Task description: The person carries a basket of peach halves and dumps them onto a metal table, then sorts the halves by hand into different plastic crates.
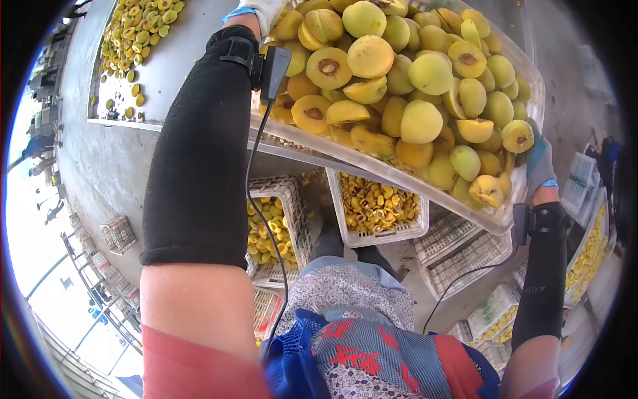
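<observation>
A pale plastic crate (425, 185), heaped with halved and whole yellow-green fruit (419, 122), is held up in front of my chest, tilted down to the right. My left hand (264, 12), in a light glove with a blue cuff, is at the crate's upper left edge, mostly cut off by the top of the view. My right hand (540, 159), in a grey-blue glove, is closed on the crate's right end, its fingers partly hidden by the rim.
A metal table (179, 66) at the upper left bears cut fruit. Below stand a crate of small fruit pieces (385, 234), a fruit crate (299, 219) and stacked crates (458, 256). More filled crates (492, 309) stand at the right; a basket (118, 235) is at the left.
</observation>
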The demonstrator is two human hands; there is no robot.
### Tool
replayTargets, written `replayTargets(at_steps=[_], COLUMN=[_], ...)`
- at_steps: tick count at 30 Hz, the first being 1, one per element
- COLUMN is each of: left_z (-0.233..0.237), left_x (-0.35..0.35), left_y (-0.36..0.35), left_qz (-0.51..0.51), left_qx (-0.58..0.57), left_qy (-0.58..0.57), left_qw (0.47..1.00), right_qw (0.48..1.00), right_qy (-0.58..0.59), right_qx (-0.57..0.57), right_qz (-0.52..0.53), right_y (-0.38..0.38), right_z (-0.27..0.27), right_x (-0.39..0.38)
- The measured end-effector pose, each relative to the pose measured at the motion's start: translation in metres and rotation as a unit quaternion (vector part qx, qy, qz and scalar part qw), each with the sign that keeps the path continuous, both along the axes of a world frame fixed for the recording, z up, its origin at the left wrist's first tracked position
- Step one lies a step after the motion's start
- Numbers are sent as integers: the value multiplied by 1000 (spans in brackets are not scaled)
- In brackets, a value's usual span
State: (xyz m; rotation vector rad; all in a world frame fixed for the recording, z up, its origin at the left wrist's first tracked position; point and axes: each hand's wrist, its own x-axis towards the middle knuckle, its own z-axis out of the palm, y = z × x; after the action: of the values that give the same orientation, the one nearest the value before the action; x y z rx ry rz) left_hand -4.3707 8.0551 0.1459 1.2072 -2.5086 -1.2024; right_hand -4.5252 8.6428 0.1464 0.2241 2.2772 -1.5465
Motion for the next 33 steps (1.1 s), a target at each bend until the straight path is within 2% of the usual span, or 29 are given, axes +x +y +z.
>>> replayTargets(at_steps=[2, 3, 4, 7, 8, 9, 11, 13, 15, 17, 19, 22, 24, 27, 28, 31, 33], left_z=[-19, -8, 6, 53, 53, 42, 28, 16, 14, -8, 22, 11, 31, 32, 24, 19, -5], left_x=[12, 13, 11, -8, -14, -19, -23, -33, -42, -59, -67, -96, -130, -166, -176, -235, -265], left_y=[13, 7, 15, 40, 30, 6, -21, -44, -50, -96, -61, -90, -104, -120, -135, -193, -247], left_qz=[2, 0, 32, 125, 107, 87, 34, -3, 21, -71, 52, 52, 65, 54, 35, 2, -16], left_qx=[-43, -60, -13, 152, 145, 163, 13, -64, -38, -194, -25, -36, -20, 15, -7, -53, 168], left_qy=[74, 113, 118, 120, 142, 116, 47, 13, 7, -39, 31, 46, 20, 45, 48, 30, 130], left_qw=[996, 992, 992, 973, 973, 976, 998, 998, 999, 978, 998, 997, 997, 997, 998, 998, 977], right_qw=[996, 999, 1000, 995, 998, 999, 999, 999, 1000, 997, 997, 995, 996, 994, 992, 995, 996], right_qy=[47, 22, -2, 0, 10, 8, 13, 29, 10, 26, 48, 64, 33, 32, 40, 90, 81], right_qx=[-73, -29, 14, -98, -69, -50, -20, -26, -6, -62, -31, -9, -2, -23, -35, -9, 7], right_qz=[-21, -6, 12, 8, 5, -6, -26, -13, -18, -45, -54, -69, -79, -103, -113, -52, -22], right_y=[9, 2, -6, -25, -30, -32, -52, -61, -68, -87, -87, -101, -136, -160, -166, -188, -195], right_z=[-38, -19, 1, 12, 12, 11, 14, 13, 11, 17, 0, -13, 24, 14, 3, 6, 1], right_x=[-17, -20, -22, -41, -56, -62, -66, -71, -82, -82, -91, -105, -125, -150, -159, -232, -289])
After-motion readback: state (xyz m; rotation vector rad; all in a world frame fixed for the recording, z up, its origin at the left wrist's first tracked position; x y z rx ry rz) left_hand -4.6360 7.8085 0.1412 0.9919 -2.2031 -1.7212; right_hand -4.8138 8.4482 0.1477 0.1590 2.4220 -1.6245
